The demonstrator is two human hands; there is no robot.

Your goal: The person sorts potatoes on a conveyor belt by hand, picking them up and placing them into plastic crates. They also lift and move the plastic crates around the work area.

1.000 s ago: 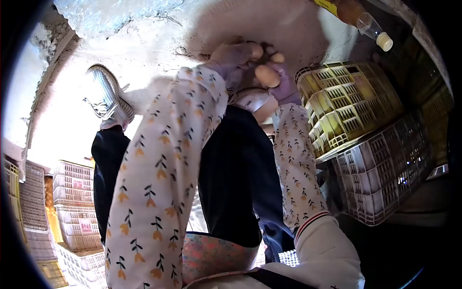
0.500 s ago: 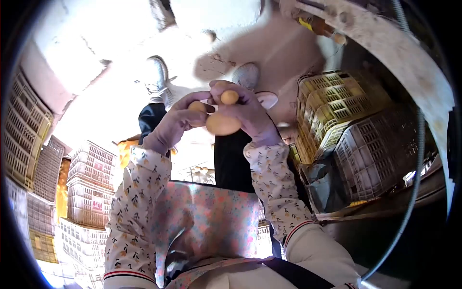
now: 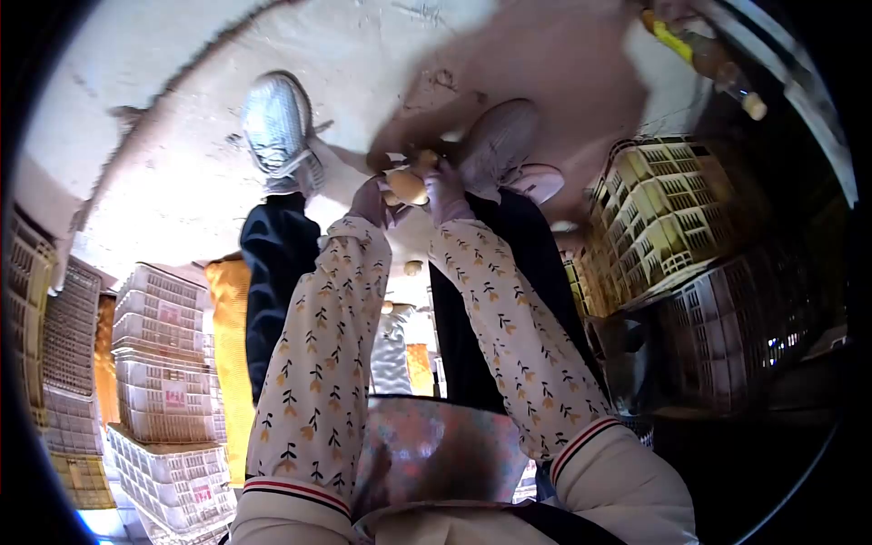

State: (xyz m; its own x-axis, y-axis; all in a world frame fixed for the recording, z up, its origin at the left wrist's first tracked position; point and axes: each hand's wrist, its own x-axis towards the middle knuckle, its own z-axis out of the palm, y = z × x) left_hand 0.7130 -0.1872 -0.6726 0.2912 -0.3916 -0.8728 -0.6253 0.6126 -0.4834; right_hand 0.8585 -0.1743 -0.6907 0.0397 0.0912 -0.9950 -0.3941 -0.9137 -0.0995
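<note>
Rounded, tan produce point(image 3: 408, 186) is grasped between the curled fingers of the left hand point(image 3: 369, 202) and right hand point(image 3: 445, 191), low over a pale floor point(image 3: 186, 186); the exact placing of each fingertip cannot be told. By its smooth, potato-like look, it is judged light, firm and barely yielding, with skin that could be bruised or slip if dusty or damp. The surest hold is offered around its broad middle. Beyond, the hands are framed by sneakers point(image 3: 277, 127), with a yellow crate point(image 3: 658, 209) stacked at right.
</note>
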